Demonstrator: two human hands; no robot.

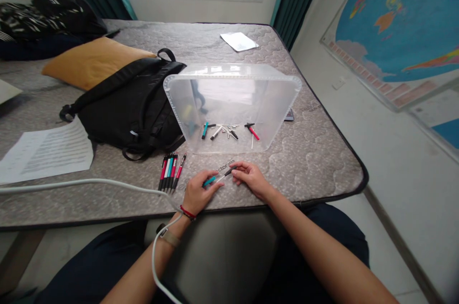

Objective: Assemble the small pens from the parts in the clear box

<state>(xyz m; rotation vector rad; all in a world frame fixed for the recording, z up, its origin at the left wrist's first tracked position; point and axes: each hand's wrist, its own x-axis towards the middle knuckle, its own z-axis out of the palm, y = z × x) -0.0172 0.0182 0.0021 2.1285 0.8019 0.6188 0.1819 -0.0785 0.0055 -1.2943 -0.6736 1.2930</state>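
Observation:
My left hand [199,190] is closed around a teal pen barrel [209,181]. My right hand [251,179] pinches the black grip section [230,171] of a pen, and a thin pale refill [220,179] spans the gap between the two hands. Just beyond them, a clear plastic box [233,150] lies on its side, its opening facing me. Loose pen parts rest inside it: a teal barrel [204,130], a white barrel [216,132], a red barrel [254,132], black pieces and small metal bits. Left of my left hand, several assembled pens [171,172] lie side by side.
A black backpack [132,108] leans by the box's left side, with a yellow pillow [96,60] behind. Printed paper [50,153] lies at left. A white cable [107,182] crosses the mattress [315,151] and runs over my left wrist. Another sheet [239,41] lies farther back.

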